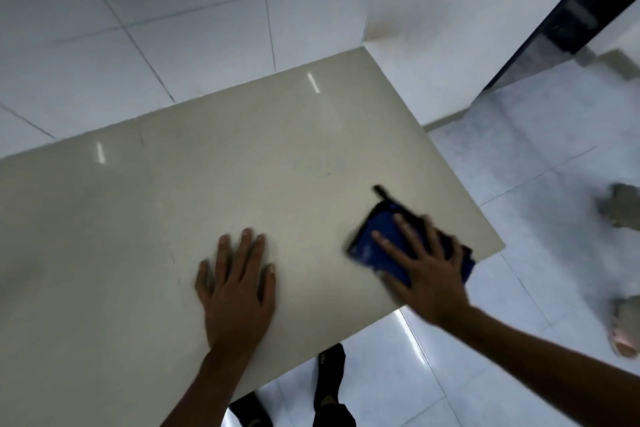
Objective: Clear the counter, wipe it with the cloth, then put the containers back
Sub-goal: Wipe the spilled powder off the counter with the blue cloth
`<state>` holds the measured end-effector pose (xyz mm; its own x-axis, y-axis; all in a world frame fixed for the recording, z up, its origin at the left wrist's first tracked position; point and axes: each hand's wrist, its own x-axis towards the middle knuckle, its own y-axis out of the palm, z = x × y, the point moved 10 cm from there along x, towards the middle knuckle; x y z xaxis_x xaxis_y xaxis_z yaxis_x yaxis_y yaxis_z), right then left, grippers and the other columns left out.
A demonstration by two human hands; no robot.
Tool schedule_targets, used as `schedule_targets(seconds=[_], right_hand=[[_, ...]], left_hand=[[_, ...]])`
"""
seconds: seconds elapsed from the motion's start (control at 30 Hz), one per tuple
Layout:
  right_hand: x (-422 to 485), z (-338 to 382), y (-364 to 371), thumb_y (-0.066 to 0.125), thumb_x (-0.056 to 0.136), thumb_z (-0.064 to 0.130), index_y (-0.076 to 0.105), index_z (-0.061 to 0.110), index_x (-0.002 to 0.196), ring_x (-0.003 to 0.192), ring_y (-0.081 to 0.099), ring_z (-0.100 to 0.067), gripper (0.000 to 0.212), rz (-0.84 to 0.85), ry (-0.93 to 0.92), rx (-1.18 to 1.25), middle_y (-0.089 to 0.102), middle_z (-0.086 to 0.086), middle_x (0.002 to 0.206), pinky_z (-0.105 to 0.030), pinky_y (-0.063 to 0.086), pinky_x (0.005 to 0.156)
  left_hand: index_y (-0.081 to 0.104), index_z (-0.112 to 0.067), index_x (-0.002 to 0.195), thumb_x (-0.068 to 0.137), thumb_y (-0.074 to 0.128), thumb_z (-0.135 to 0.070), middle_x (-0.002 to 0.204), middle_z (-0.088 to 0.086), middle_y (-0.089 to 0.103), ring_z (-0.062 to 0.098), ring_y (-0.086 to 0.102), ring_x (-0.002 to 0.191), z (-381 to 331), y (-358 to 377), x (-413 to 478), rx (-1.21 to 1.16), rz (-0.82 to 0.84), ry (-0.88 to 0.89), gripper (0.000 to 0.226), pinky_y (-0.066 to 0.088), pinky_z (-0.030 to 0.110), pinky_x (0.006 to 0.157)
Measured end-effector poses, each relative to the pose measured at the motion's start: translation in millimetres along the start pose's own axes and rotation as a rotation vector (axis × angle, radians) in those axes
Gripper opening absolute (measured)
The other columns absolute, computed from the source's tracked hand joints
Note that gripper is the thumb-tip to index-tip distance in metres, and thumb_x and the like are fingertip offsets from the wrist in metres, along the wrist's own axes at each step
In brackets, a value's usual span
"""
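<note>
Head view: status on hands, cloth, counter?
Left hand flat on counter, open. Right hand spread, pressing blue cloth near counter's right edge. Nothing visible in the cloth's way.

dim cool light, two glare streaks on the counter, motion blur, wide-angle bending at edges

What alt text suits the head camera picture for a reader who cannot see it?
A person's right hand presses a blue cloth onto a beige counter near its right edge; the left hand lies flat on the counter. White wall tiles behind.
</note>
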<state>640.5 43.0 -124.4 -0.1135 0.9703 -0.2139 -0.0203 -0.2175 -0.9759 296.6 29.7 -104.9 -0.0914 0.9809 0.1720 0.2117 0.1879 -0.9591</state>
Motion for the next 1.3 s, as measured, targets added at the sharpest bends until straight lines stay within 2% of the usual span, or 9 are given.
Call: schedule_targets(seconds=[0.13, 0.27, 0.4, 0.57, 0.73, 0.87, 1.1, 1.2, 1.3], right_hand=[[49.8, -101.1, -13.7, 0.020, 0.094, 0.084, -0.001, 0.070, 0.154, 0.160, 0.004, -0.043, 0.065, 0.014, 0.379, 0.176, -0.001, 0.013, 0.176, -0.078, 0.018, 0.116], [105.3, -89.1, -23.4, 0.012, 0.096, 0.081, -0.006, 0.061, 0.158, 0.156, 0.003, -0.055, 0.068, -0.040, 0.552, 0.279, -0.001, 0.002, 0.177, -0.084, 0.009, 0.114], [144.3, -11.7, -23.9, 0.009, 0.098, 0.080, -0.011, 0.054, 0.161, 0.157, -0.008, -0.055, 0.070, -0.060, 0.413, 0.240, -0.007, 0.000, 0.178, -0.086, 0.002, 0.114], [161.9, 140.2, -20.4, 0.012, 0.102, 0.075, -0.003, 0.046, 0.165, 0.156, -0.001, -0.058, 0.071, -0.026, 0.106, 0.139, 0.000, -0.004, 0.178, -0.086, 0.011, 0.113], [84.5, 278.9, 5.6, 0.022, 0.104, 0.071, -0.003, 0.046, 0.165, 0.158, -0.004, -0.055, 0.071, -0.017, -0.207, 0.086, -0.006, -0.004, 0.178, -0.084, 0.009, 0.115], [23.9, 288.0, 17.8, 0.023, 0.102, 0.074, -0.003, 0.050, 0.164, 0.162, 0.000, -0.045, 0.071, -0.008, -0.354, 0.003, -0.005, 0.001, 0.178, -0.078, 0.014, 0.117], [85.7, 256.2, -3.7, 0.024, 0.085, 0.094, -0.005, 0.065, 0.157, 0.157, 0.006, -0.054, 0.083, 0.079, -0.188, -0.050, -0.003, 0.004, 0.178, -0.081, 0.020, 0.113], [134.9, 310.1, -7.2, 0.012, 0.084, 0.097, -0.009, 0.063, 0.157, 0.157, -0.001, -0.057, 0.083, 0.039, -0.047, 0.079, -0.005, 0.001, 0.178, -0.081, 0.011, 0.117], [145.8, 402.0, -1.6, 0.010, 0.087, 0.095, -0.008, 0.058, 0.160, 0.156, -0.004, -0.057, 0.084, 0.027, -0.111, 0.103, -0.008, -0.001, 0.178, -0.079, 0.007, 0.119]], left_hand=[[0.048, -0.034, 0.163, 0.107, 0.046, -0.048, 0.176, -0.011, 0.035, 0.024, 0.027, 0.167, 0.9, 2.1, 0.9, 0.010, 0.002, -0.008, 0.058, 0.022, 0.060, 0.131], [0.046, -0.035, 0.164, 0.108, 0.046, -0.048, 0.176, -0.012, 0.034, 0.022, 0.024, 0.168, 2.3, 6.0, 1.1, 0.033, 0.015, -0.017, 0.058, 0.020, 0.059, 0.132], [0.043, -0.034, 0.166, 0.109, 0.043, -0.050, 0.177, -0.012, 0.032, 0.022, 0.022, 0.168, 2.4, 6.6, 0.8, 0.044, 0.014, -0.019, 0.059, 0.019, 0.059, 0.132], [0.031, -0.024, 0.171, 0.111, 0.040, -0.052, 0.179, -0.004, 0.029, 0.022, 0.023, 0.168, 17.0, 7.3, -2.5, 0.031, 0.000, -0.090, 0.067, 0.024, 0.053, 0.133], [0.031, -0.021, 0.171, 0.113, 0.029, -0.046, 0.179, -0.003, 0.029, 0.022, 0.023, 0.168, 65.1, -1.9, -9.9, 0.038, -0.012, -0.271, 0.063, 0.027, 0.051, 0.131], [0.036, -0.024, 0.169, 0.112, 0.032, -0.043, 0.179, -0.005, 0.030, 0.022, 0.025, 0.167, 115.9, -16.1, -24.5, 0.062, -0.011, -0.280, 0.061, 0.027, 0.051, 0.132], [0.043, -0.025, 0.166, 0.110, 0.044, -0.045, 0.177, -0.006, 0.036, 0.020, 0.030, 0.166, 202.2, -43.9, -39.1, 0.006, -0.049, -0.304, 0.059, 0.035, 0.044, 0.121], [0.052, -0.024, 0.160, 0.108, 0.054, -0.039, 0.172, -0.007, 0.044, 0.018, 0.037, 0.162, 234.8, -51.0, -46.2, -0.049, -0.062, -0.277, 0.054, 0.037, 0.040, 0.115], [0.065, -0.017, 0.148, 0.102, 0.066, -0.022, 0.158, 0.001, 0.060, 0.024, 0.054, 0.148, 264.8, -59.5, -51.2, -0.213, -0.101, -0.216, 0.046, 0.044, 0.041, 0.111]])
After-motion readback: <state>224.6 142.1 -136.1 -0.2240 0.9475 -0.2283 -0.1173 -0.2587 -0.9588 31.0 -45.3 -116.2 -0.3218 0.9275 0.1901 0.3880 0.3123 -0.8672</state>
